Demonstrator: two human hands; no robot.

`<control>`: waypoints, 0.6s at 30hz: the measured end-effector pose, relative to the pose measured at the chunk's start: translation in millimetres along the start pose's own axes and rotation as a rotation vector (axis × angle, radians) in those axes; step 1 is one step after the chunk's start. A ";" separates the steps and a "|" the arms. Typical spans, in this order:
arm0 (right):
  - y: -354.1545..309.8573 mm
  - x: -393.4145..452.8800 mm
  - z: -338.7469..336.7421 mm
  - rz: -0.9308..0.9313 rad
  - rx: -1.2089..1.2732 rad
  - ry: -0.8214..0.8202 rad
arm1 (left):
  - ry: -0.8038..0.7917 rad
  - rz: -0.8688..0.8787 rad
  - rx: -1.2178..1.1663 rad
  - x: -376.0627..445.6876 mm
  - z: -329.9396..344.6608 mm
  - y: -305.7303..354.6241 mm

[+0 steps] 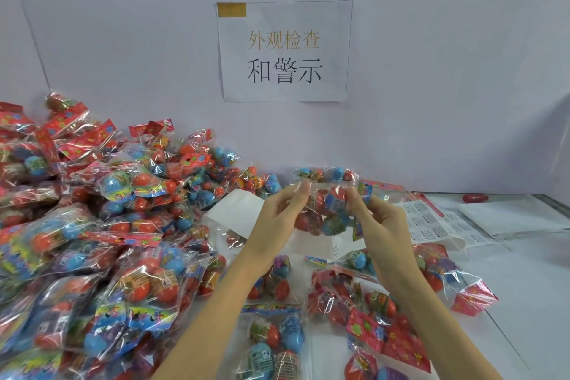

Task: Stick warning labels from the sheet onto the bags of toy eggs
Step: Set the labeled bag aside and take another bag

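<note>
I hold one clear bag of red and blue toy eggs point(331, 210) up above the table with both hands. My left hand point(277, 219) pinches the bag's left top edge between thumb and fingers. My right hand point(381, 222) grips its right side near the coloured header. The sheet of warning labels point(431, 220) lies flat on the table to the right, behind my right hand. A big heap of bagged toy eggs point(92, 225) fills the left side.
Several more bags of eggs point(364, 302) lie on the white table below my hands. A loose red egg point(475, 198) sits at the far right by the wall. White paper point(237, 210) lies under the bags. A printed sign point(285, 51) hangs on the wall.
</note>
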State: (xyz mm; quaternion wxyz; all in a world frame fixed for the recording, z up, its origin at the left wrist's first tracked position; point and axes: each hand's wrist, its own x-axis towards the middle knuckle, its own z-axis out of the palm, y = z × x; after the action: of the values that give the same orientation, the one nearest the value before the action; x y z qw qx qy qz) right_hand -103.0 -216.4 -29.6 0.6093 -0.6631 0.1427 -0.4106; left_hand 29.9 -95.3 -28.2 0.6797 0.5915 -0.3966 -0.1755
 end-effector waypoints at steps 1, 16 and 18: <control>-0.1 -0.6 1.3 0.030 0.027 0.015 | 0.011 -0.021 -0.011 0.1 -0.5 -0.3; 6.5 -0.7 4.2 -0.025 -0.169 -0.113 | 0.258 -0.090 -0.079 4.5 -5.1 -0.3; 7.9 2.2 1.5 -0.043 -0.206 -0.072 | 0.294 -0.101 -0.080 6.0 -7.3 -1.0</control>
State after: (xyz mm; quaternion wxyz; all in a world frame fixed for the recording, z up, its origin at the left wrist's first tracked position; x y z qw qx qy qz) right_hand -98.2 -218.5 -36.0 0.5336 -0.7395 0.1482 -0.3827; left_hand 39.3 -95.0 -27.0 0.7436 0.6026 -0.2554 -0.1365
